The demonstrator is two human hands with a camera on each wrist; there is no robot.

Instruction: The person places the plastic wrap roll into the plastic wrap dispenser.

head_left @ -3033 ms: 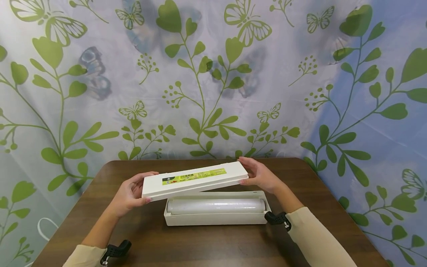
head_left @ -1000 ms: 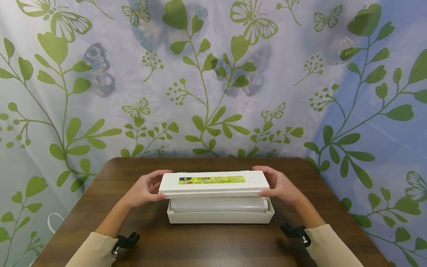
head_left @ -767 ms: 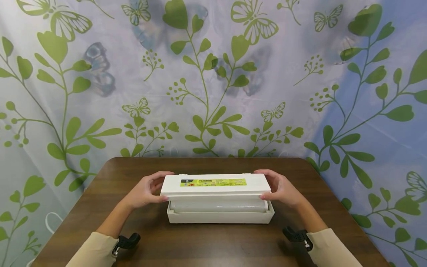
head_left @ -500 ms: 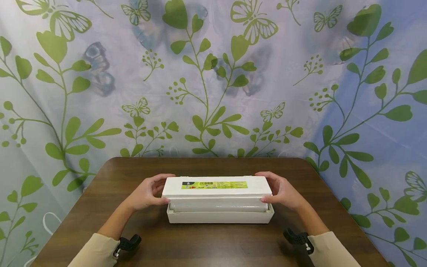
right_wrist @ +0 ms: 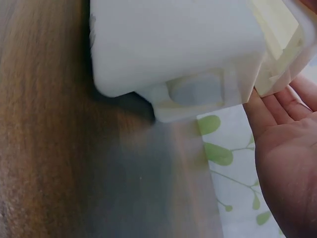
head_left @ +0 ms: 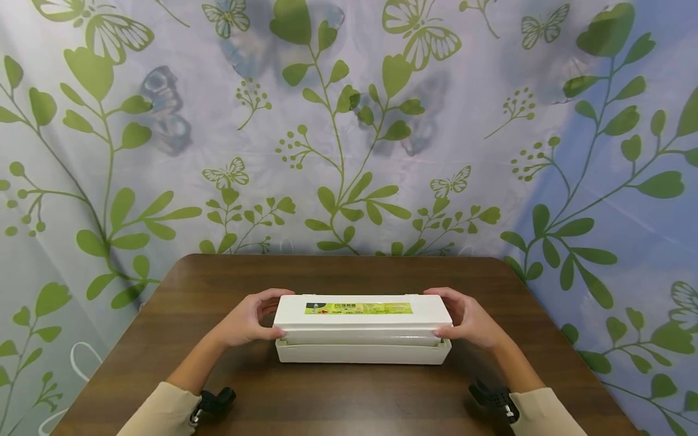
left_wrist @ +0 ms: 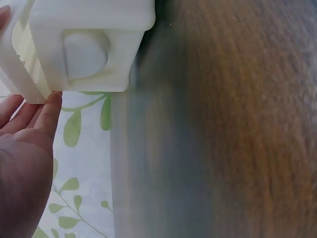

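Observation:
Both hands hold a long white lid [head_left: 431,310] with a yellow-green label, level just above its white box base [head_left: 362,355]. The left hand [head_left: 248,321] grips the lid's left end, thumb at the front and fingers behind. At the opposite end the right hand [head_left: 470,320] grips it in the same way. A roll of cling film [head_left: 376,337] lies in the base, partly hidden by the lid. In the left wrist view, a gap shows between the lid [left_wrist: 17,69] and the base [left_wrist: 94,17]. The right wrist view shows the lid [right_wrist: 277,74] tilted relative to the base [right_wrist: 173,44].
The box stands on a brown wooden table [head_left: 349,399]. A curtain [head_left: 349,151] printed with leaves and butterflies hangs behind the table. A white cable [head_left: 82,363] loops beside the table's left edge. Black wrist mounts [head_left: 217,401] are worn on both arms.
The lid, earlier slanted and farther above the base, has been levelled and lowered toward it by both hands. Less of the cling film roll shows now. The base stays on the table.

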